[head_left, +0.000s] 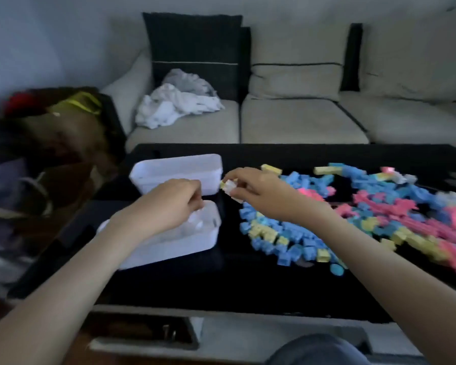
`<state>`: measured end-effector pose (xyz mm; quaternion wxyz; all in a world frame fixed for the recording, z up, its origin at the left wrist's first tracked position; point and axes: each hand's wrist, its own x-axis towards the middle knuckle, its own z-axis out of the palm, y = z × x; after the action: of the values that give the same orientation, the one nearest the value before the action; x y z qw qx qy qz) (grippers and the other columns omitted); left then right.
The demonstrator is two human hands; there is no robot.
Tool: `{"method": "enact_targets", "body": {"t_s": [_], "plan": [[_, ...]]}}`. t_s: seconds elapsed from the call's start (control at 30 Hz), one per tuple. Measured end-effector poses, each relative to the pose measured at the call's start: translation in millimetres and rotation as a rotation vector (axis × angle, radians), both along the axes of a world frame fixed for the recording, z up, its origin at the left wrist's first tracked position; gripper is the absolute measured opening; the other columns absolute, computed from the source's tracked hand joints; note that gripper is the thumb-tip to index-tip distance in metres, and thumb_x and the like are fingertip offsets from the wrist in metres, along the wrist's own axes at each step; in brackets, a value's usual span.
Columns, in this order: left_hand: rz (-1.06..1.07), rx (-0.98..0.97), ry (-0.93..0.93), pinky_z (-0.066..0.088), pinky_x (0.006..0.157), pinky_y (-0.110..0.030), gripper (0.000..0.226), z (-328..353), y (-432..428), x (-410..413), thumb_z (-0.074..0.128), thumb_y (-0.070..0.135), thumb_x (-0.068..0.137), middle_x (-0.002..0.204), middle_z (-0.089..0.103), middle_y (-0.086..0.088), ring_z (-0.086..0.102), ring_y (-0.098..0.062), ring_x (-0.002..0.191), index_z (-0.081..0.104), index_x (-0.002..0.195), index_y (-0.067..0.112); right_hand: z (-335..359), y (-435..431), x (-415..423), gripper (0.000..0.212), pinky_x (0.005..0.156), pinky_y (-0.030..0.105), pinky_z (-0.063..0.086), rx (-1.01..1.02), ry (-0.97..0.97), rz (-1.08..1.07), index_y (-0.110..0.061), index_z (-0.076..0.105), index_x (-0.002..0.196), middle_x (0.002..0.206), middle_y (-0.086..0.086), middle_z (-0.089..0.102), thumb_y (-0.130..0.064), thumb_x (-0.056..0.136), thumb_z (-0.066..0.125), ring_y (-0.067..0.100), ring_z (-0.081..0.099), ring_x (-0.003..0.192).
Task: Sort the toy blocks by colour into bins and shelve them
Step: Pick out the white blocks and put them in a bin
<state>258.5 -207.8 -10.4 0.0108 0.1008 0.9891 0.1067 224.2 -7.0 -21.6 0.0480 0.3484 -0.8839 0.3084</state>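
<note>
A wide heap of blue, pink and yellow toy blocks [358, 214] covers the right half of the black table [221, 280]. Two white bins stand at the left: a far bin [174, 169] and a near bin [184, 241] with pale blocks inside. My right hand [258, 191] pinches a few white and yellow blocks [229, 187] beside the far bin's right end. My left hand [179, 201] hovers over the near bin with its fingers curled; whether it holds anything is hidden.
A beige sofa [300, 119] with a dark cushion [192, 46] and crumpled white cloths [174, 106] runs behind the table. Bags and clutter [50, 127] pile up at the left. My knee [319, 351] shows at the bottom.
</note>
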Motion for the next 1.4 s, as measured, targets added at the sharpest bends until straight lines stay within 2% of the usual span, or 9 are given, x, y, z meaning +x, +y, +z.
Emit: {"method": "enact_targets", "body": {"t_s": [0.17,0.33,0.43,0.73,0.87,0.97,1.1,1.23,1.4], "plan": [[0.133,-0.002,0.013,0.038,0.070,-0.026,0.013,-18,-78,27,0.052,0.028,0.095,0.088,0.049,0.008,0.051,-0.013,0.082,0.054,0.088,0.018,-16,-89,3,0.027,0.066,0.017,0.035,0.026,-0.133,0.065,-0.012,0.053,0.118,0.098,-0.001,0.056,-0.029,0.097,0.048,0.009,0.049,0.081],[0.103,-0.090,-0.178,0.044,0.077,-0.028,0.021,-28,-84,20,0.048,0.037,0.095,0.120,0.055,0.000,0.050,-0.011,0.089,0.056,0.113,0.028,-34,-98,4,0.048,0.091,0.021,0.034,0.233,-0.208,0.074,-0.016,0.042,0.138,0.132,0.004,0.050,-0.039,0.096,0.046,0.016,0.050,0.115],[0.060,-0.166,-0.159,0.046,0.079,-0.030,0.031,-15,-68,15,0.043,0.040,0.098,0.125,0.056,0.001,0.054,-0.015,0.098,0.054,0.125,0.033,-26,-60,2,0.045,0.096,0.020,0.031,0.165,-0.120,-0.035,-0.016,0.043,0.139,0.137,0.001,0.049,-0.036,0.098,0.044,0.015,0.046,0.124],[-0.347,0.007,0.040,0.050,0.082,-0.038,0.029,-21,110,-43,0.048,0.035,0.096,0.109,0.064,-0.006,0.060,-0.024,0.098,0.056,0.120,0.021,-28,116,3,0.039,0.086,0.018,0.035,0.058,-0.091,-0.479,-0.015,0.047,0.134,0.125,0.004,0.053,-0.028,0.097,0.048,0.013,0.053,0.107],[-0.465,0.064,-0.130,0.039,0.055,-0.031,0.046,-28,195,-59,0.038,0.017,0.100,0.088,0.055,-0.003,0.051,-0.020,0.059,0.035,0.142,0.033,-35,197,15,0.032,0.091,0.023,0.036,0.149,-0.139,-0.619,-0.012,0.055,0.127,0.126,0.008,0.055,-0.015,0.096,0.048,0.020,0.053,0.112],[-0.513,0.045,-0.197,0.034,0.051,-0.032,0.063,-33,248,-68,0.034,0.003,0.097,0.108,0.063,-0.009,0.044,-0.018,0.053,0.026,0.145,0.043,-37,261,20,0.033,0.093,0.024,0.036,0.218,-0.166,-0.782,-0.014,0.057,0.126,0.131,0.007,0.054,-0.010,0.097,0.043,0.021,0.052,0.116],[-0.577,0.013,-0.266,0.033,0.047,-0.028,0.076,-39,300,-68,0.031,-0.013,0.089,0.138,0.048,-0.007,0.046,-0.017,0.055,0.036,0.142,0.040,-49,340,24,0.040,0.089,0.028,0.038,0.228,-0.254,-1.052,-0.009,0.053,0.130,0.128,0.014,0.057,-0.003,0.093,0.039,0.028,0.052,0.115],[-0.620,0.005,-0.257,0.031,0.046,-0.026,0.075,-50,331,-74,0.029,-0.014,0.087,0.145,0.044,-0.007,0.048,-0.012,0.057,0.041,0.140,0.037,-76,378,19,0.045,0.093,0.033,0.039,0.240,-0.338,-1.147,-0.010,0.043,0.137,0.131,0.018,0.050,-0.003,0.092,0.041,0.032,0.047,0.120],[-0.630,0.074,-0.228,0.027,0.040,-0.026,0.081,-66,361,-93,0.029,-0.012,0.085,0.146,0.042,-0.012,0.034,-0.013,0.043,0.030,0.144,0.043,-94,387,1,0.029,0.096,0.044,0.043,0.279,-0.337,-1.156,-0.014,0.055,0.121,0.123,0.013,0.050,-0.013,0.094,0.046,0.032,0.048,0.114]]}}
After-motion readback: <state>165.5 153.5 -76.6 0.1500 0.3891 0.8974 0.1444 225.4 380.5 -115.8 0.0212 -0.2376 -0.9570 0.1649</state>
